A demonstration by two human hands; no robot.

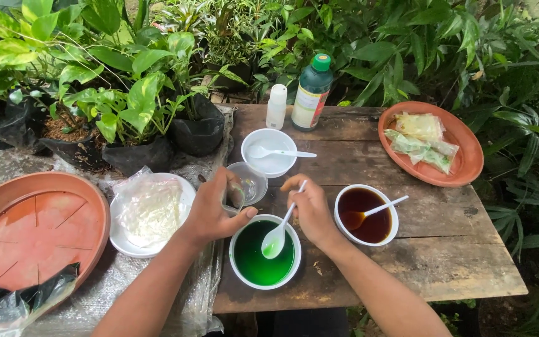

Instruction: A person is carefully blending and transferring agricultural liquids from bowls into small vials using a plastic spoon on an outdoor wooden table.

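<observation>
The right hand [312, 209] is gripping a white spoon [277, 237], dipping it into the green-liquid bowl [264, 253] at the desk's [407, 262] front edge, while the left hand [214, 209] is closing around the bowl's rim.

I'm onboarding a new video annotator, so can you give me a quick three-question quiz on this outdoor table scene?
1. True or false: the right hand holds a white spoon that dips into the bowl of green liquid.
2. Which bowl lies nearest the orange oval tray of packets?
A. the bowl of dark brown liquid
B. the white bowl with a white spoon
C. the plate with clear plastic
3. Fill in: the left hand grips a small clear ____.

Key
1. True.
2. A.
3. Cup; its contents cannot be made out.
</observation>
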